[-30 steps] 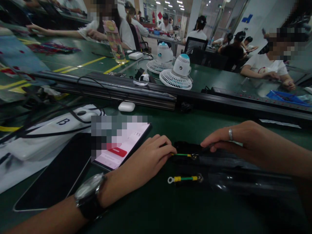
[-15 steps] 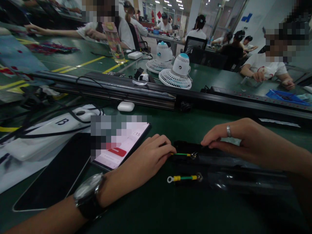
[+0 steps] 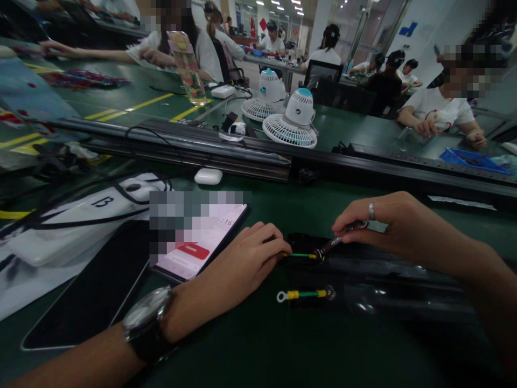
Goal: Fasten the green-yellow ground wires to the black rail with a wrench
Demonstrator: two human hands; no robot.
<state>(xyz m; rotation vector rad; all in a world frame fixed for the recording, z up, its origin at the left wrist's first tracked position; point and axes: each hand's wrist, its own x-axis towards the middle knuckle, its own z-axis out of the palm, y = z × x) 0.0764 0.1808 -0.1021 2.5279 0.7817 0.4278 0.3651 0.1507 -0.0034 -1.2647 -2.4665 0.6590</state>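
Observation:
My left hand, with a watch on its wrist, pinches the free end of a short green-and-yellow wire. The wire's other end sits at a metal fastener on a dark part. My right hand, a ring on one finger, grips a small wrench with lettering on its shank. The wrench slants down to the left, its head at that fastener. Nearer me, a second green-and-yellow wire with a ring terminal is fixed to a glossy black part and lies untouched.
Left of my hands lie a lit phone, a dark tablet-like slab and a white device marked 13. A white earbud case rests before a long dark rail. Beyond it stand white fans; co-workers sit around.
My right hand has turned the wrench slightly, and its lettered side now shows, slanting to the fastener. My left hand stays on the wire end.

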